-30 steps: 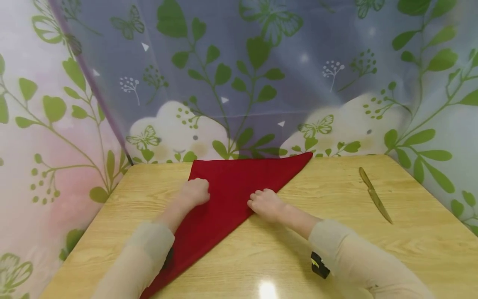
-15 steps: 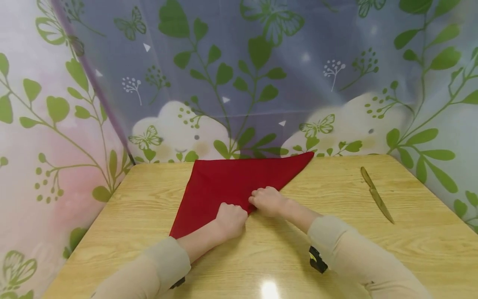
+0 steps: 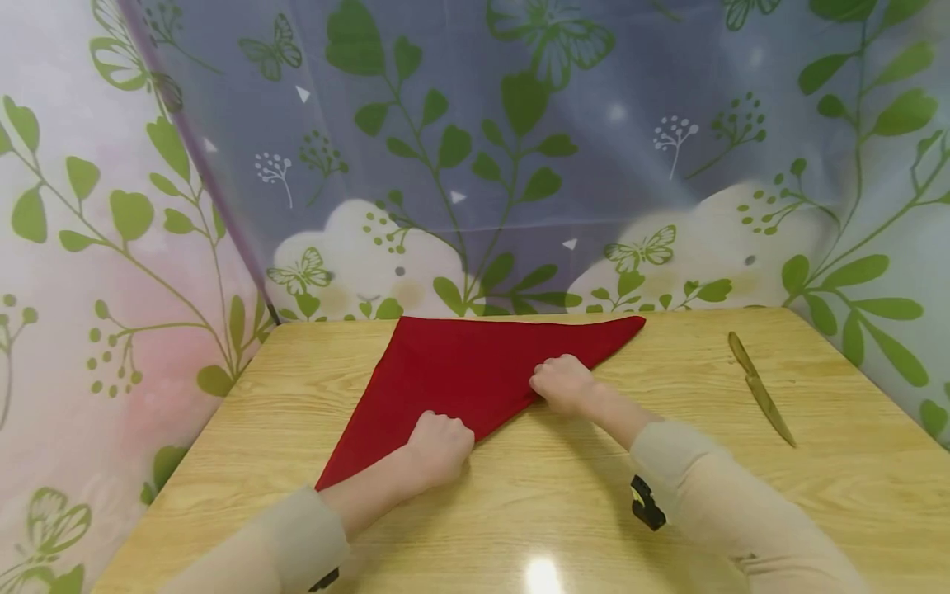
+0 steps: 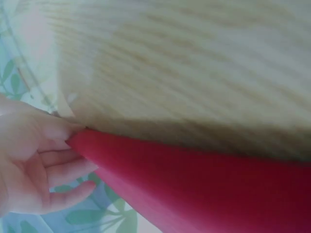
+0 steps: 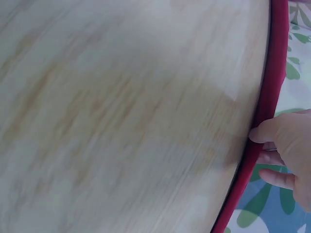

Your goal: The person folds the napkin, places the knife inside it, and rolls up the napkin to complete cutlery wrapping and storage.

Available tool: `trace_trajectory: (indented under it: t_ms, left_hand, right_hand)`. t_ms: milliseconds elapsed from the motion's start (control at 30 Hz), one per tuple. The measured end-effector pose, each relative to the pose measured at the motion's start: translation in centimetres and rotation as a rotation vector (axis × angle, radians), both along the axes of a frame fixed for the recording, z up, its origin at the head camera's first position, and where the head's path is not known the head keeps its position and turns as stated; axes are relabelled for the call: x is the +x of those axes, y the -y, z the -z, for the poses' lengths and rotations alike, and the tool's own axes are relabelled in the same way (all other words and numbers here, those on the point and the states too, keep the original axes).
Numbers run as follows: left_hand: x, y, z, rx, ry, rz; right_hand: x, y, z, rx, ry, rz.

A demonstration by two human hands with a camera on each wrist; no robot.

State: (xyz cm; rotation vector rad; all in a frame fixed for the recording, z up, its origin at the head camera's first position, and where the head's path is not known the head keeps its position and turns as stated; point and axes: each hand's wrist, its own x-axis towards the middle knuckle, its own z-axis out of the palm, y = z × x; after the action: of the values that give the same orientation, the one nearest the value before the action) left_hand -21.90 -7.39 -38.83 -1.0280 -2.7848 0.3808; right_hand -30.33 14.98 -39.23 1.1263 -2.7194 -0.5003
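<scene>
A red cloth [image 3: 445,363], folded into a triangle, lies on the wooden table with its long edge slanting toward me. At the near part of that edge, my left hand [image 3: 441,445] pinches the fabric between thumb and fingers. The left wrist view shows the red cloth [image 4: 204,189] stretching away from those fingertips. Farther along the same edge, my right hand [image 3: 564,384] holds the cloth. Seen from the right wrist, thumb and fingers nip the cloth's narrow rim [image 5: 269,92]. My left forearm hides the cloth's near corner.
A knife [image 3: 760,388] lies at the right side of the wooden table [image 3: 668,363], apart from the cloth. Behind the table hangs a printed curtain [image 3: 475,165] with leaves and butterflies; the cloth's far edge lies near it.
My left hand has come from the cloth's left part to its near slanted edge, then slid back slightly left. The right hand has shifted a little right, and the cloth's right corner has moved.
</scene>
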Motion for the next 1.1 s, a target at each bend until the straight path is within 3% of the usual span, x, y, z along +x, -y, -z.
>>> trace_trajectory:
  t_ms: [333, 833, 1100]
  left_hand:
    - [1.1, 0.6, 0.0, -0.057, -0.011, -0.134]
    - [1.0, 1.0, 0.4, -0.094, -0.038, -0.140]
    - [0.8, 0.7, 0.6, -0.067, -0.088, -0.098]
  right_hand:
    - [1.3, -1.6, -0.8, -0.020, 0.108, 0.018]
    - [3.3, -3.7, -0.8, -0.122, 0.202, 0.005]
    - [4.5, -4.8, -1.1, -0.157, 0.250, 0.002]
